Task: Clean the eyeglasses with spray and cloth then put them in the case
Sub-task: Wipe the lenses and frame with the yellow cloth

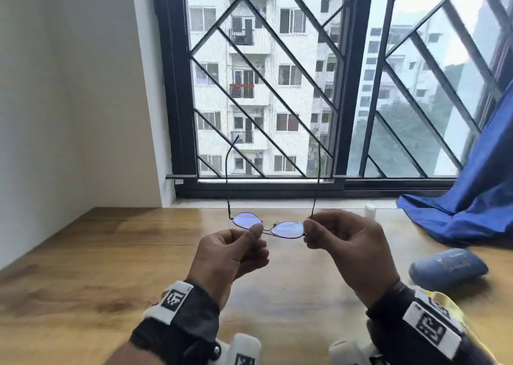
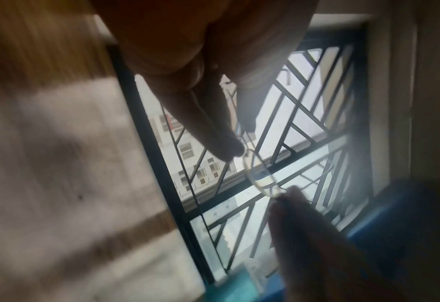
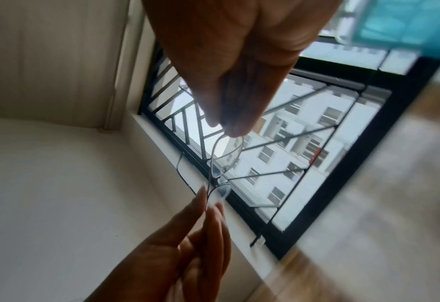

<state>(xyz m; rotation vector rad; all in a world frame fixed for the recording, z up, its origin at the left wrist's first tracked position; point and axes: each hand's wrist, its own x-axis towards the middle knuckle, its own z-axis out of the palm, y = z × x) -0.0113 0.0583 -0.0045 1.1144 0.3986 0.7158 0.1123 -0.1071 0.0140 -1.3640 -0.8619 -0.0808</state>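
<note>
I have the eyeglasses [image 1: 268, 227] raised over the wooden table [image 1: 97, 253], left hand [image 1: 231, 256] and right hand [image 1: 347, 246] each pinching a lens rim, apparently inspecting them; next I'd fold the temples toward the blue case [image 1: 448, 264].

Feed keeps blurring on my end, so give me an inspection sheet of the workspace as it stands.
Surface: wooden table, bare at left.
Job's things: eyeglasses held up with temples open, lenses facing down; blue case lying at right; small white object, possibly the spray, near the sill.
Clutter: yellow item behind the right wrist, unclear.
Hands: left hand and right hand each pinch a lens rim.
Cables: nothing seen.
Surroundings: barred window, blue curtain draped onto the table.
</note>
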